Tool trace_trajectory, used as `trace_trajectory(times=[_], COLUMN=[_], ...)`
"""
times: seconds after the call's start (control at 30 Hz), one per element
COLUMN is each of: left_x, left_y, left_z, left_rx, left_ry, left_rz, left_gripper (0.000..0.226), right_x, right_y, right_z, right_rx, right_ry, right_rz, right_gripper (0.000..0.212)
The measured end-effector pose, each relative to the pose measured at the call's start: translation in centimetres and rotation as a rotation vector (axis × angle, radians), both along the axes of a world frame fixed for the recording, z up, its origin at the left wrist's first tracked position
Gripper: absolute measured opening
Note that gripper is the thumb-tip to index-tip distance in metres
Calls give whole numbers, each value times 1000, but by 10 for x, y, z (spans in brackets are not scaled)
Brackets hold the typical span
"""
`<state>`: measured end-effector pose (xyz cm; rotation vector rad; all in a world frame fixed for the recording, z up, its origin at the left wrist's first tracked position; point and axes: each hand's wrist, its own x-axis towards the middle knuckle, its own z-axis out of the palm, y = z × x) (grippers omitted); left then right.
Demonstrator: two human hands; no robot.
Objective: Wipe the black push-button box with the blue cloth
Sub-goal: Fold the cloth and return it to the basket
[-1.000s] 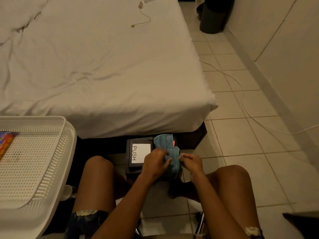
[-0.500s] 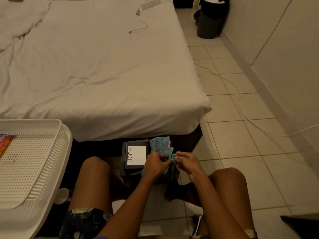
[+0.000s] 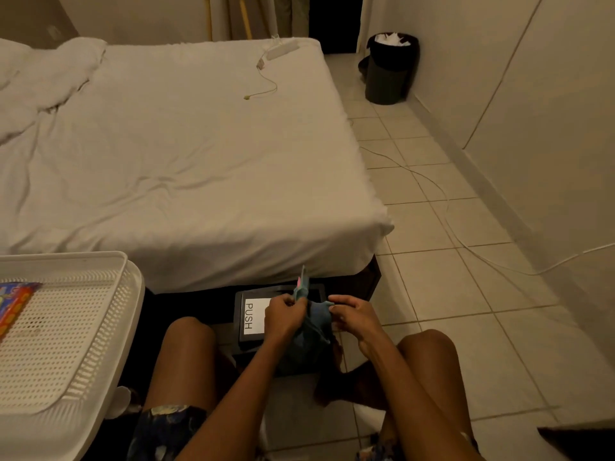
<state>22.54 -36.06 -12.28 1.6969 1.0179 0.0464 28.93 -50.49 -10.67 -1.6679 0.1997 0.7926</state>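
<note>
Fingers of both hands pinch the blue cloth (image 3: 316, 322), bunched and held up between the left hand (image 3: 285, 315) and the right hand (image 3: 354, 316), one corner sticking upward above the left fingers (image 3: 293, 302). Directly beneath and just beyond the fingers sits the black push-button box (image 3: 249, 316) on the floor (image 3: 449, 287), its white "PUSH" label showing to the left of the left hand, at the foot of the white-sheeted bed (image 3: 186, 168).
</note>
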Motion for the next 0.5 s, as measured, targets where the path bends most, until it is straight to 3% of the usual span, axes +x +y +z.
trace_trajectory(times=[0.13,0.33,0.5], left_x=[-2,-12,-22], left_y=[27,61,73], left_z=[24,68,100], left_rx=[-109,-98,-35], left_ry=[-56,-85,-203], left_rz=[-20,-82,-102], left_gripper=[18,18,43], right_x=[1,6,17], right_y=[7,13,11], right_z=[29,91,153], right_rx=[-2,48,7], right_ry=[-89,-231,-421], right_rz=[105,166,187], right_gripper=[28,31,34])
